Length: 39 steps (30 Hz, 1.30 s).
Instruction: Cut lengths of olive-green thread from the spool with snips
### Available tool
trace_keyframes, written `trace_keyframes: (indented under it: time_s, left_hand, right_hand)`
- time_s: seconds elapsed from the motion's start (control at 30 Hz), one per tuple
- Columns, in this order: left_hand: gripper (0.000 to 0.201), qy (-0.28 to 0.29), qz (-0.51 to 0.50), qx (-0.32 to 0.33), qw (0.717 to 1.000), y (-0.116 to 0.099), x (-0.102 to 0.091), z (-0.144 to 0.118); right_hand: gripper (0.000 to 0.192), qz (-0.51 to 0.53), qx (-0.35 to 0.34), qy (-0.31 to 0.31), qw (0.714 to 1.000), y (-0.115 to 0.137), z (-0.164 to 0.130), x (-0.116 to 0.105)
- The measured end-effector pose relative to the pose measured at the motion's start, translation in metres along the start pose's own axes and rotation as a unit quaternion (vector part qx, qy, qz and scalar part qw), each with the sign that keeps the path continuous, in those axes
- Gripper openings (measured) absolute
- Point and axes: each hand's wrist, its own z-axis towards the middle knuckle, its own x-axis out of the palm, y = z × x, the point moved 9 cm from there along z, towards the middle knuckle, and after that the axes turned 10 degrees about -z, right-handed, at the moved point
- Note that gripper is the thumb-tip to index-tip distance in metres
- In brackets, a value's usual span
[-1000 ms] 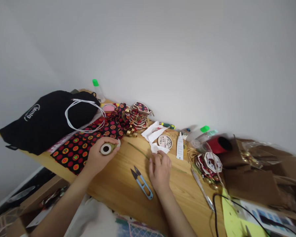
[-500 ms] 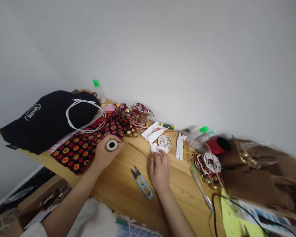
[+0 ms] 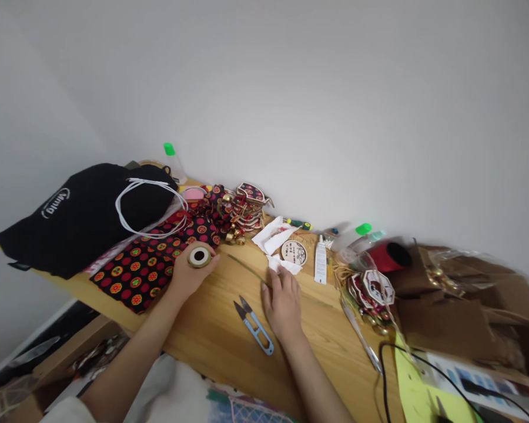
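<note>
A small spool (image 3: 205, 262) with a pale rim and a dark centre hole is wrapped in my left hand (image 3: 187, 279), which is closed on it over the table's left part. My right hand (image 3: 284, 304) lies on the tabletop with fingers stretched forward and thumb apart, its fingertips at a crumpled white tissue (image 3: 286, 264). A thin green cord (image 3: 247, 267) runs along the wood and passes under the right fingers; whether they press on it is hidden. Between my hands lie blue thread snips (image 3: 256, 330), blades pointing away. Just past the tissue sits a round printed disc (image 3: 293, 252).
At the left lie a black bag (image 3: 70, 217), a coil of white cable (image 3: 120, 205) and patterned cloth (image 3: 136, 273). Charms with bells (image 3: 372, 294), a white tube (image 3: 320, 264) and a craft knife (image 3: 362, 338) are to the right. A black cable (image 3: 382, 376) crosses the near right corner.
My right hand has shifted slightly left, its thumb now further out from the fingers. The left hand keeps hold of the spool, almost unmoved.
</note>
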Motion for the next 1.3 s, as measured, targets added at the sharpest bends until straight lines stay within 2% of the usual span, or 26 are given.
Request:
trace_keyframes:
  time_s: [0.2, 0.67, 0.83, 1.0, 1.17, 1.3]
  left_hand:
    - [0.022, -0.025, -0.055, -0.091, 0.994, 0.021, -0.001, -0.002]
    - [0.023, 0.001, -0.046, -0.111, 0.993, 0.03, 0.001, -0.002]
    - [0.023, 0.004, -0.084, -0.132, 0.988, 0.03, 0.001, 0.0]
    - [0.027, -0.049, -0.214, -0.122, 0.968, 0.007, -0.016, 0.007]
    - [0.023, -0.026, -0.387, -0.083, 0.918, -0.045, -0.03, 0.016]
    - [0.027, -0.035, -0.456, -0.037, 0.889, -0.082, -0.045, 0.015]
  right_hand:
    - [0.034, 0.006, 0.004, 0.005, 1.0, 0.0, 0.0, 0.001]
    - [0.034, 0.008, 0.009, 0.005, 1.0, 0.0, 0.0, 0.0]
    - [0.034, 0.003, 0.002, 0.005, 1.0, 0.0, 0.0, 0.0]
    - [0.034, 0.002, 0.0, 0.008, 1.0, 0.0, 0.001, -0.001]
    - [0.034, 0.001, 0.002, 0.019, 1.0, 0.001, 0.001, -0.001]
    - [0.034, 0.004, 0.002, 0.014, 1.0, 0.002, 0.001, -0.002]
